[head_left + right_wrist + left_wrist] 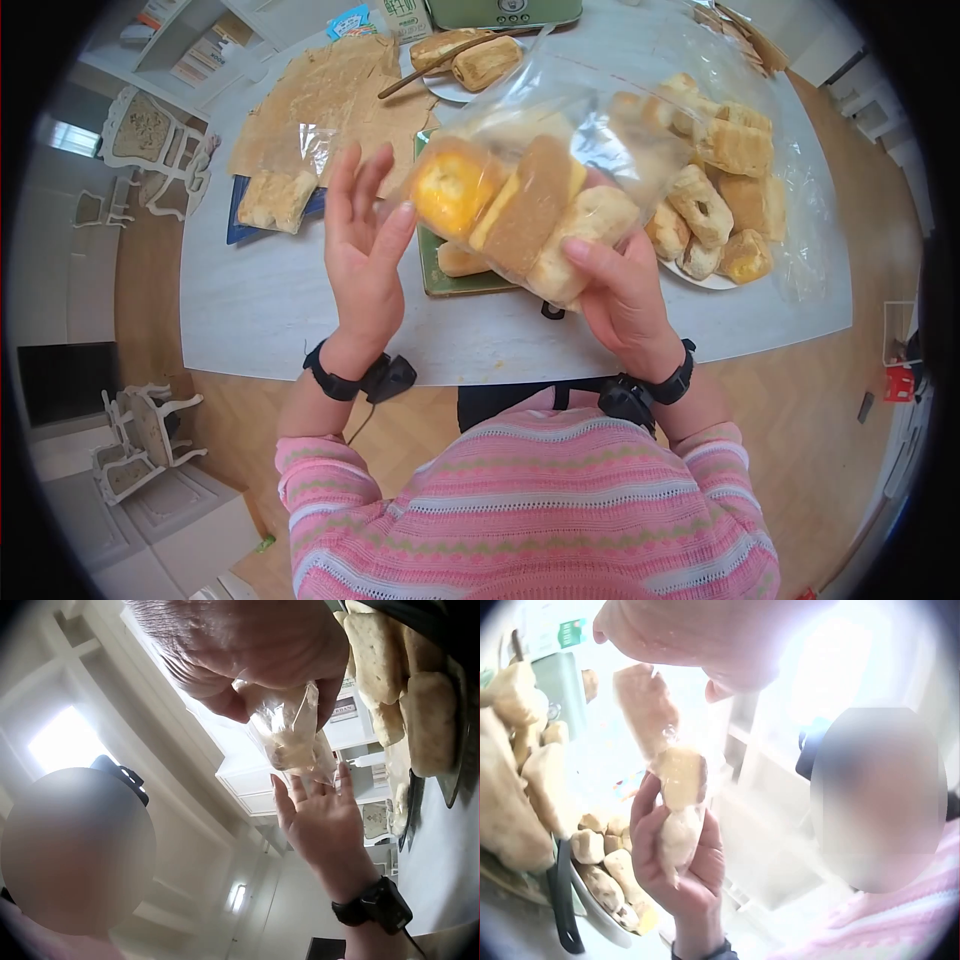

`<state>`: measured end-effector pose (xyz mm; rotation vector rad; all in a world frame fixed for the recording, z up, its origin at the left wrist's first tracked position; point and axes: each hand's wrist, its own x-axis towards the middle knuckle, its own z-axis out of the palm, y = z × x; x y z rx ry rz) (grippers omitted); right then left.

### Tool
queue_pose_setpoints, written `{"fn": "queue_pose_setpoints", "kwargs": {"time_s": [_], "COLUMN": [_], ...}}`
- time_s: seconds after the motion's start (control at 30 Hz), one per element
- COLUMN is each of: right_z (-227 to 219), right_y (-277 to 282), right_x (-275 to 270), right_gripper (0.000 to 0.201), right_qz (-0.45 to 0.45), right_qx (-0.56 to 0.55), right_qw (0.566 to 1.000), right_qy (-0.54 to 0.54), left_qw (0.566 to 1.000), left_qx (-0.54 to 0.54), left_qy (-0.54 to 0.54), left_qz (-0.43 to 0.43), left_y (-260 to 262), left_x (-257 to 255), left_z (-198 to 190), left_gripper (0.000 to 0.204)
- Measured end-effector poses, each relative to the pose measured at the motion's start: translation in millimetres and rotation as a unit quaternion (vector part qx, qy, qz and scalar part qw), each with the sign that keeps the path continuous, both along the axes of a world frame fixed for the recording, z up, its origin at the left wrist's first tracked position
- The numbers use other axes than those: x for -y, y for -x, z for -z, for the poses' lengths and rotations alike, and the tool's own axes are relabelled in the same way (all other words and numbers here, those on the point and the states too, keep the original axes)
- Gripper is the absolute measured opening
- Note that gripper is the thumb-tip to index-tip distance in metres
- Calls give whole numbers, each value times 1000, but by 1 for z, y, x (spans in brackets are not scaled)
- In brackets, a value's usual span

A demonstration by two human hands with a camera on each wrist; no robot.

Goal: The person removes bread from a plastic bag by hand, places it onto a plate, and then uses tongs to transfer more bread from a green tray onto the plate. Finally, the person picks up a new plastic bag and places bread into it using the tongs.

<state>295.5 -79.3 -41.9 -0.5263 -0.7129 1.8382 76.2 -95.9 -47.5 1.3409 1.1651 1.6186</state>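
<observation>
A clear plastic bag point(552, 95) with several bread pieces inside is held up over the table by my right hand point(628, 295). Its thumb lies on the front of the bag and the fingers go behind. An orange-yellow bun point(447, 190) and a brown-crusted slice point(537, 200) show through the plastic. My left hand point(365, 245) is raised at the bag's left side, palm up with the fingers extended; in the right wrist view the left fingers point(298, 786) are right by the bag's lower end. Beneath the bag, a green tray point(440, 288) with bread is partly hidden.
Bread pieces are heaped on a white plate point(712, 282) at the right, beside loose plastic. Bread lies on a blue tray point(240, 228) near brown paper point(335, 95). Behind are a plate with bread, a brown stick point(440, 62) and a green appliance point(505, 12). A black handle point(564, 900) juts out by the green tray.
</observation>
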Motion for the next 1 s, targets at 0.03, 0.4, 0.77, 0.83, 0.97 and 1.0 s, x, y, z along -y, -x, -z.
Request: {"fn": "queue_pose_setpoints", "kwargs": {"time_s": [0.03,0.4,0.77,0.83,0.97,1.0], "right_z": [-1,20,22,22,37,43], "right_y": [1,25,-18,-33,-47,-47], "right_x": [-1,1,-7,-8,-11,-12], "right_gripper": [72,65,40,33,32,32], "right_qz": [0,-90,-12,24,89,90], "right_qx": [-1,113,392,472,595,596], "right_qw": [1000,988,865,814,743,743], "right_qy": [1,-63,-312,-338,-293,-292], "left_qw": [992,890,884,889,908,911], "left_qx": [113,428,438,424,370,362], "left_qy": [54,137,133,128,127,125], "left_qz": [8,75,-95,-116,-150,-151], "left_y": [-3,-54,-29,-20,-11,-11], "left_x": [3,15,11,11,10,10], "left_z": [4,0,25,27,29,29], "left_gripper": [70,52,48,47,46,45]}}
